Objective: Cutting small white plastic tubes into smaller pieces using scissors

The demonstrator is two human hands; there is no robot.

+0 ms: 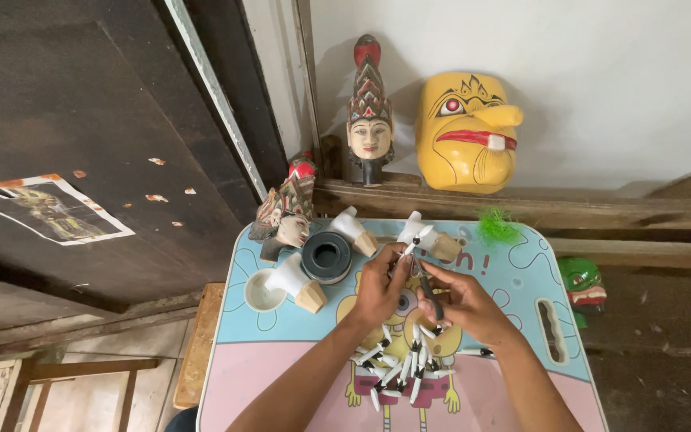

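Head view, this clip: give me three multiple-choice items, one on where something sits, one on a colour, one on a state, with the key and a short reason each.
1. Where does the yellow mask rest?
A. flat on the small table
B. on the wooden ledge against the white wall
C. on the floor by the stool

2. What colour is the fuzzy tuft at the table's far edge?
A. green
B. red
C. blue

3. What is the state of the right hand?
A. open and empty
B. resting in the lap
C. fingers closed on a dark thin tool

Key: 1 B, it leans upright on the ledge behind the small table. 2 A, the tuft is bright green. 3 C, the right hand grips the tool beside the left hand, which pinches a small white piece above the pile of white pieces.
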